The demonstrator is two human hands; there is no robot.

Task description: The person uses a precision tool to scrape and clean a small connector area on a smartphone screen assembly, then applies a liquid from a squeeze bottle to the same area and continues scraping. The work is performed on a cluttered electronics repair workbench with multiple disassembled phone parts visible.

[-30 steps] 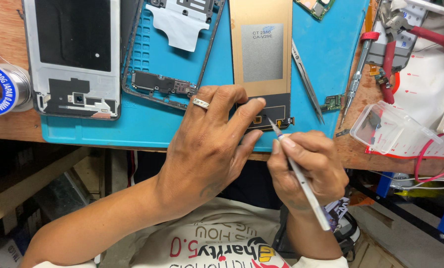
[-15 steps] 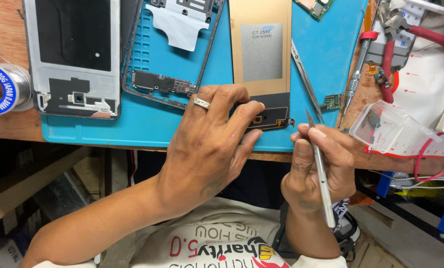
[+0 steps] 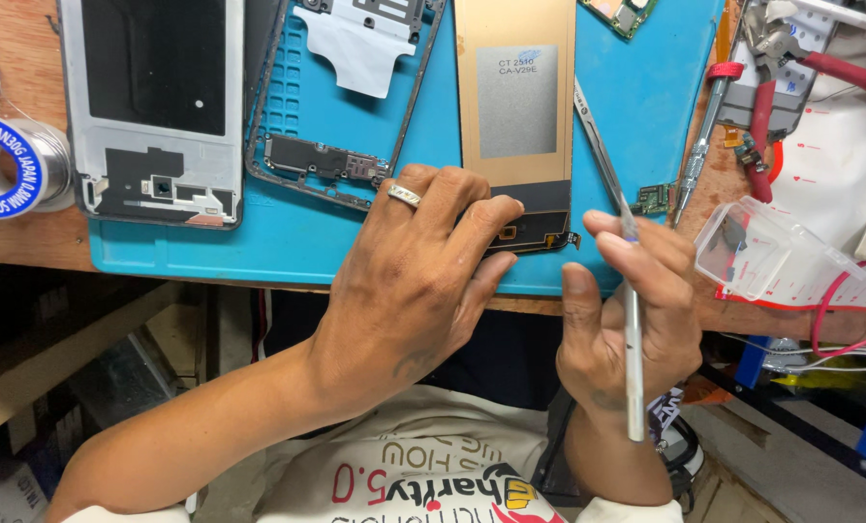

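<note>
My left hand [image 3: 418, 281], with a ring on one finger, presses down on the near end of a copper-backed phone screen panel [image 3: 516, 107] that lies on the blue work mat [image 3: 288, 242]. A thin metal tool [image 3: 633, 358] stands nearly upright in my right hand [image 3: 627, 310], pinched between thumb and fingers just right of the panel's dark lower end [image 3: 540, 228]. The tool's tip is hidden behind my fingers. A second metal tweezer [image 3: 598, 145] lies on the mat beside the panel.
A silver phone back housing [image 3: 152, 107] and a dark phone frame with a small board [image 3: 317, 160] lie left on the mat. A solder spool [image 3: 7, 165] sits far left. Screwdriver [image 3: 699, 145], red-handled pliers [image 3: 777, 87] and a clear plastic box [image 3: 762, 252] crowd the right.
My right hand drew back from the panel's lower edge and swung the tool from a slanted, tip-down pose to nearly upright. The left hand stayed put on the panel.
</note>
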